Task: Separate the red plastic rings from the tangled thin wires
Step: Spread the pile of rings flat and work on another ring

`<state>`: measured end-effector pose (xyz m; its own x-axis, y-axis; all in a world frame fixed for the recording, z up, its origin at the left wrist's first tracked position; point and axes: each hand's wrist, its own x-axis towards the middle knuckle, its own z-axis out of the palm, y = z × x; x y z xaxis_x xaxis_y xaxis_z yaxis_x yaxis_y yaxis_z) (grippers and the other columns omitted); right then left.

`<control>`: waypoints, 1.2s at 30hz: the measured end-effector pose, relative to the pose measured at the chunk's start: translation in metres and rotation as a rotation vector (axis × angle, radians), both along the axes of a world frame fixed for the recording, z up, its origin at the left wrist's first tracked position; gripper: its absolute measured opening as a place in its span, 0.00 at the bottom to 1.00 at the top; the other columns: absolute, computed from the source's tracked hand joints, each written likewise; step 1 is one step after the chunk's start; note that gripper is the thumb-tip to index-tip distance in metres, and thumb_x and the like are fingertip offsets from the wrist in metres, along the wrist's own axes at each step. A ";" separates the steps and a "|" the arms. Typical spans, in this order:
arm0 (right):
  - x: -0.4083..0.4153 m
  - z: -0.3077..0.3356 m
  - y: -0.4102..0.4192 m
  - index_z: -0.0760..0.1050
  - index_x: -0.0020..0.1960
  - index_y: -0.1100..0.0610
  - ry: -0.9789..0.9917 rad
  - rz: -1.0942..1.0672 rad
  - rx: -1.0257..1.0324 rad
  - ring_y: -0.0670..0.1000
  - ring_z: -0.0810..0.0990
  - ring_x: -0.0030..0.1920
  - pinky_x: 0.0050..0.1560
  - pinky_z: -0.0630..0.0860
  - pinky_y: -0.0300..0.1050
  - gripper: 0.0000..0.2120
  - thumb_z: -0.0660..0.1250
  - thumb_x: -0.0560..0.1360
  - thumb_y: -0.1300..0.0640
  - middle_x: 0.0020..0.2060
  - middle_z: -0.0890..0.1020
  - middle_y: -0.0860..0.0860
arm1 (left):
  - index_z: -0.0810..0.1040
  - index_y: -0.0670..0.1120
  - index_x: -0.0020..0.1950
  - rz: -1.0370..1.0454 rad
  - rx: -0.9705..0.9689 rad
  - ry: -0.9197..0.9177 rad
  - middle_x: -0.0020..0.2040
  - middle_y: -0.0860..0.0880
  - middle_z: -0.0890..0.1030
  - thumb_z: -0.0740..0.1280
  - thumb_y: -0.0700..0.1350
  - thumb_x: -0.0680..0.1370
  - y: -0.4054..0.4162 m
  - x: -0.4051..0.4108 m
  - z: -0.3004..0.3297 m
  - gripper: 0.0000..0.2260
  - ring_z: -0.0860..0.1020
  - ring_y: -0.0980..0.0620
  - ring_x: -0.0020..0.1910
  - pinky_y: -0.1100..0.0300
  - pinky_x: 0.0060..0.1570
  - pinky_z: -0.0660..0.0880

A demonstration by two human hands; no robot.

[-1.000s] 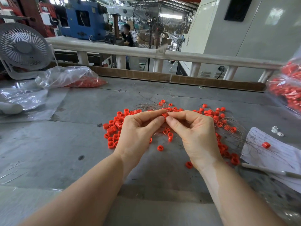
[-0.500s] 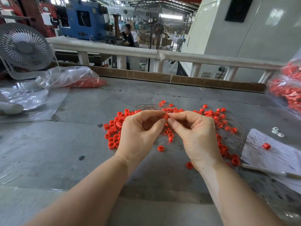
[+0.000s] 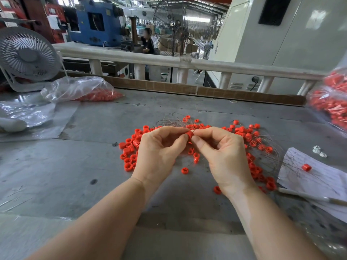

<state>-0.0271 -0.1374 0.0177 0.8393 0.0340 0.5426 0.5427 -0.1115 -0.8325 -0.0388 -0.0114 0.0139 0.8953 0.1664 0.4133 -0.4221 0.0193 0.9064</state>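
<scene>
readable text: none | paper sheet at right on table: handwritten lines, too small to make out | white fan at left: dark mark low on grille, illegible | papers posted on red machinery at back left: blurred, unreadable

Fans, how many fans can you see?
2. A white desk fan stands at the table's far left; a tall pedestal fan stands on the factory floor behind the railing. Others may be hidden.
</scene>
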 end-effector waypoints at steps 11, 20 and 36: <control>0.002 0.000 -0.001 0.84 0.37 0.52 0.267 0.100 0.194 0.48 0.83 0.40 0.44 0.78 0.41 0.06 0.71 0.70 0.60 0.35 0.85 0.51 | 0.82 0.43 0.48 -0.076 -0.008 0.002 0.42 0.47 0.85 0.69 0.32 0.73 0.001 0.000 -0.002 0.08 0.83 0.54 0.42 0.64 0.45 0.78; 0.001 0.004 0.000 0.82 0.35 0.58 0.445 0.261 0.357 0.47 0.80 0.30 0.31 0.75 0.36 0.07 0.67 0.65 0.56 0.30 0.82 0.54 | 0.82 0.41 0.49 -0.143 -0.066 0.024 0.41 0.47 0.85 0.69 0.34 0.72 0.000 0.001 -0.001 0.08 0.83 0.54 0.42 0.65 0.41 0.78; 0.000 0.002 -0.001 0.81 0.35 0.56 0.486 0.222 0.321 0.46 0.79 0.31 0.28 0.73 0.36 0.08 0.70 0.62 0.51 0.30 0.82 0.51 | 0.82 0.45 0.46 -0.171 -0.084 0.056 0.38 0.49 0.84 0.69 0.37 0.73 0.000 -0.003 0.002 0.06 0.81 0.57 0.37 0.68 0.35 0.76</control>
